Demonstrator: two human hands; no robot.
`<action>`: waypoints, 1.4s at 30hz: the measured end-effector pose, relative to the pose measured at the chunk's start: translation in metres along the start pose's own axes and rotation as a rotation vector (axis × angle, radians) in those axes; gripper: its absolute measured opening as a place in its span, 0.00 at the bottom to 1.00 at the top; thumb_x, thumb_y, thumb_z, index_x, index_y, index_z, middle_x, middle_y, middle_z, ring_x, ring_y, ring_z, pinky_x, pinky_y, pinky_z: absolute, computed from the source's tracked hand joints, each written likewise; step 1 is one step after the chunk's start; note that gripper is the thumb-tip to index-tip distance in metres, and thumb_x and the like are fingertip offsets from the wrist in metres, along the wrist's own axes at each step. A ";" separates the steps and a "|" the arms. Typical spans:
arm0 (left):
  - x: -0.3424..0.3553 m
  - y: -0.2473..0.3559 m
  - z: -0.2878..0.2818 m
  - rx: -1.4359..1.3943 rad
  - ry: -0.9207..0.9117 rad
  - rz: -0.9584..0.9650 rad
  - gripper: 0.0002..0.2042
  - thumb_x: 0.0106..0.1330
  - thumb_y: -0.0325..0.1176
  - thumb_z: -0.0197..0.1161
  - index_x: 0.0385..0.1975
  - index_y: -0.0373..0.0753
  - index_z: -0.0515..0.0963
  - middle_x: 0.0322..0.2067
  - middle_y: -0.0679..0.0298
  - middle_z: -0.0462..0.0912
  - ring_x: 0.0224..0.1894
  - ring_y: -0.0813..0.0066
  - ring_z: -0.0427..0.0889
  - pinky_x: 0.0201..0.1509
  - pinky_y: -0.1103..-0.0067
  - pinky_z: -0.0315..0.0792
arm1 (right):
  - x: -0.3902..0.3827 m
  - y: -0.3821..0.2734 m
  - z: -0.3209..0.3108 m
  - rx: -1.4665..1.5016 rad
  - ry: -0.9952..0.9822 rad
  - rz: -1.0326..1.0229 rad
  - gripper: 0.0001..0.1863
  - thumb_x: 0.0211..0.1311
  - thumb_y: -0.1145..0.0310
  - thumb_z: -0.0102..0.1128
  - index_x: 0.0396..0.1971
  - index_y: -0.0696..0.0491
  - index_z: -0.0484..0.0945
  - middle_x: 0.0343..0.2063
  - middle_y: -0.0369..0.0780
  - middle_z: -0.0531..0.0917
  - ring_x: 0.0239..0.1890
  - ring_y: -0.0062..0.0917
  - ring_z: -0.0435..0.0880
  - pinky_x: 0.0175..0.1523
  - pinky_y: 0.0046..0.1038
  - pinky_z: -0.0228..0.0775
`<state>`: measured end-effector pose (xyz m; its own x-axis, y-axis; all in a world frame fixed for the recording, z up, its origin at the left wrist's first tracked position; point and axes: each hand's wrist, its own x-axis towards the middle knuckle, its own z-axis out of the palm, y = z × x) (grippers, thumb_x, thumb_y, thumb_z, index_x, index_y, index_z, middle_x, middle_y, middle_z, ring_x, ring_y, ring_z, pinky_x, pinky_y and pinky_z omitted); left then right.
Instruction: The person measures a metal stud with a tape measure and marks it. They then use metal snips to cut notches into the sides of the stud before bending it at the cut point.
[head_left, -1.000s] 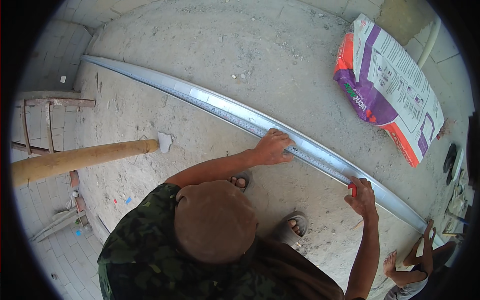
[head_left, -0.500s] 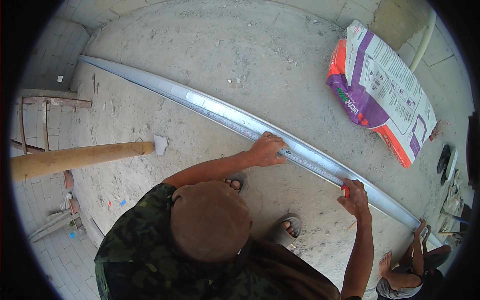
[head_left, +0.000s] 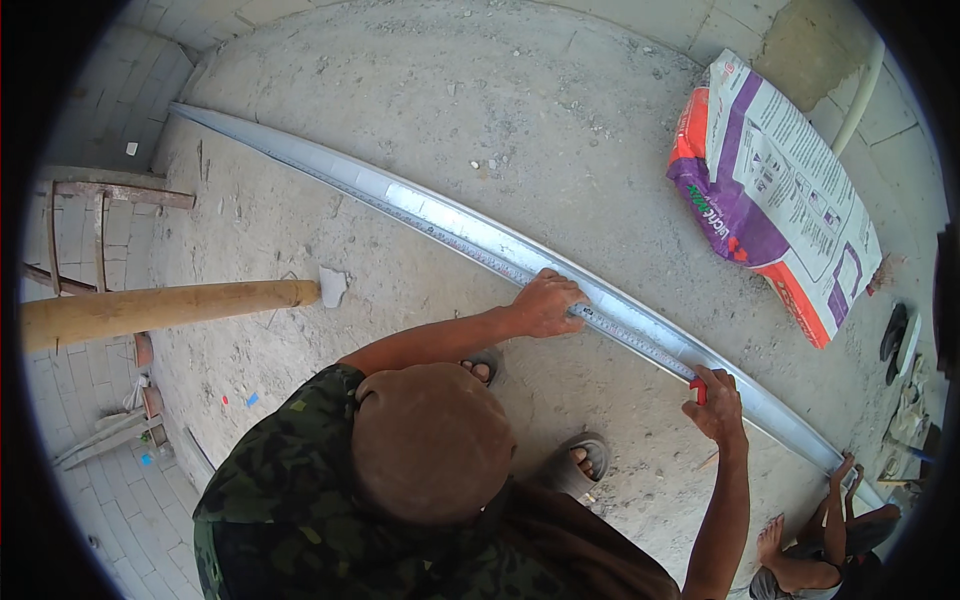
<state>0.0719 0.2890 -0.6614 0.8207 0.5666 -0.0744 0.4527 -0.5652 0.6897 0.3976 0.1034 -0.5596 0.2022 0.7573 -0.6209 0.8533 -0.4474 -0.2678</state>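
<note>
A long, shiny metal channel (head_left: pixel 455 225) lies diagonally over the concrete floor, from the far left to the near right. Along its near edge runs a tape measure's marked blade (head_left: pixel 640 345). My left hand (head_left: pixel 548 303) is closed over the blade and the channel's edge, about midway along. Farther right, my right hand (head_left: pixel 718 408) grips the red tape measure case (head_left: pixel 697 390), mostly covered by my fingers, against the same edge. At the right end, a crouching co-worker's hands (head_left: pixel 848 472) touch the channel.
A white, purple and orange bag (head_left: pixel 780 200) lies beyond the channel. A wooden pole (head_left: pixel 170 312) reaches in from the left, close to a rusty metal frame (head_left: pixel 125 193). Slippers (head_left: pixel 898 340) lie at the right. Pale block walls (head_left: pixel 640 22) stand behind.
The whole view has shifted slightly, so everything appears a little farther right and mostly lower. Both my hands keep about the same places on the channel.
</note>
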 end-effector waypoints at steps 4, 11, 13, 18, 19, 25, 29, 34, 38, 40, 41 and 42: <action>0.002 0.002 0.004 0.034 0.017 0.012 0.18 0.56 0.44 0.64 0.42 0.39 0.81 0.36 0.57 0.82 0.46 0.60 0.79 0.58 0.66 0.62 | 0.001 0.005 0.002 -0.022 0.025 -0.017 0.36 0.36 0.66 0.67 0.55 0.43 0.76 0.49 0.42 0.76 0.55 0.40 0.72 0.59 0.44 0.66; 0.003 -0.002 0.005 0.018 0.038 -0.011 0.18 0.56 0.44 0.64 0.42 0.39 0.81 0.36 0.57 0.82 0.45 0.60 0.79 0.58 0.65 0.63 | 0.006 0.001 -0.008 -0.043 0.030 -0.041 0.34 0.37 0.67 0.66 0.54 0.44 0.76 0.48 0.42 0.77 0.54 0.40 0.73 0.58 0.42 0.68; -0.012 -0.014 0.001 0.026 0.113 0.008 0.18 0.55 0.44 0.64 0.41 0.39 0.81 0.36 0.57 0.82 0.44 0.61 0.80 0.57 0.66 0.64 | 0.014 -0.010 0.002 -0.049 0.056 -0.103 0.34 0.37 0.68 0.66 0.54 0.46 0.76 0.46 0.42 0.77 0.53 0.40 0.73 0.56 0.41 0.69; 0.019 0.016 -0.008 -0.006 -0.015 -0.011 0.18 0.50 0.41 0.64 0.38 0.38 0.82 0.34 0.58 0.82 0.43 0.59 0.79 0.57 0.67 0.63 | 0.004 0.023 0.009 0.034 0.110 -0.090 0.36 0.32 0.72 0.66 0.53 0.53 0.75 0.42 0.44 0.76 0.48 0.42 0.74 0.55 0.40 0.70; 0.017 0.013 -0.002 -0.032 0.007 -0.013 0.17 0.49 0.40 0.64 0.38 0.38 0.82 0.34 0.57 0.82 0.43 0.59 0.79 0.57 0.67 0.63 | 0.005 0.025 0.011 0.022 0.101 -0.106 0.37 0.32 0.72 0.67 0.53 0.53 0.75 0.42 0.44 0.76 0.48 0.42 0.74 0.56 0.40 0.70; 0.000 0.006 0.010 -0.063 0.008 -0.055 0.17 0.48 0.40 0.66 0.37 0.38 0.82 0.33 0.57 0.81 0.43 0.59 0.79 0.57 0.66 0.63 | 0.007 0.015 0.009 -0.092 0.094 -0.385 0.19 0.40 0.71 0.72 0.37 0.52 0.80 0.34 0.45 0.83 0.43 0.42 0.78 0.51 0.42 0.70; -0.002 0.000 0.019 -0.060 0.003 -0.057 0.18 0.47 0.41 0.67 0.36 0.39 0.82 0.33 0.57 0.81 0.43 0.59 0.79 0.56 0.65 0.63 | 0.005 0.006 0.008 -0.084 0.080 -0.349 0.20 0.39 0.73 0.73 0.37 0.52 0.80 0.36 0.44 0.83 0.44 0.42 0.78 0.51 0.40 0.70; 0.003 -0.002 0.013 -0.067 -0.047 -0.077 0.18 0.47 0.41 0.67 0.37 0.39 0.82 0.32 0.57 0.81 0.42 0.57 0.80 0.55 0.64 0.63 | 0.013 0.018 0.016 -0.147 0.137 -0.459 0.17 0.45 0.70 0.70 0.39 0.52 0.79 0.32 0.41 0.82 0.40 0.37 0.78 0.48 0.37 0.71; 0.016 0.013 -0.003 -0.039 -0.093 -0.113 0.18 0.49 0.40 0.67 0.39 0.40 0.81 0.35 0.56 0.81 0.45 0.56 0.79 0.57 0.63 0.62 | 0.007 0.012 0.009 0.036 0.024 -0.055 0.40 0.29 0.72 0.69 0.53 0.59 0.73 0.43 0.48 0.77 0.49 0.45 0.73 0.57 0.39 0.68; 0.017 0.017 -0.008 -0.004 -0.061 -0.143 0.19 0.50 0.40 0.66 0.42 0.40 0.80 0.39 0.56 0.80 0.49 0.57 0.77 0.59 0.62 0.61 | 0.004 0.006 -0.002 -0.024 0.044 -0.130 0.38 0.33 0.72 0.67 0.54 0.57 0.74 0.44 0.48 0.77 0.49 0.45 0.74 0.57 0.39 0.68; 0.007 0.012 -0.008 0.020 0.008 -0.157 0.19 0.50 0.40 0.66 0.42 0.40 0.80 0.39 0.56 0.80 0.50 0.57 0.76 0.59 0.62 0.60 | 0.009 -0.005 -0.004 -0.050 0.021 -0.115 0.37 0.34 0.70 0.70 0.54 0.49 0.74 0.44 0.46 0.78 0.52 0.43 0.74 0.57 0.41 0.70; 0.009 0.010 -0.019 0.011 -0.049 -0.201 0.21 0.51 0.41 0.67 0.45 0.41 0.80 0.42 0.54 0.80 0.53 0.55 0.75 0.62 0.60 0.59 | 0.017 -0.009 -0.005 -0.027 0.016 -0.093 0.36 0.36 0.68 0.69 0.55 0.46 0.74 0.45 0.45 0.78 0.52 0.42 0.74 0.57 0.41 0.69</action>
<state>0.0770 0.2994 -0.6415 0.7292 0.6391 -0.2448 0.6127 -0.4503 0.6495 0.3958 0.1223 -0.5640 0.1292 0.8026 -0.5823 0.8813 -0.3621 -0.3036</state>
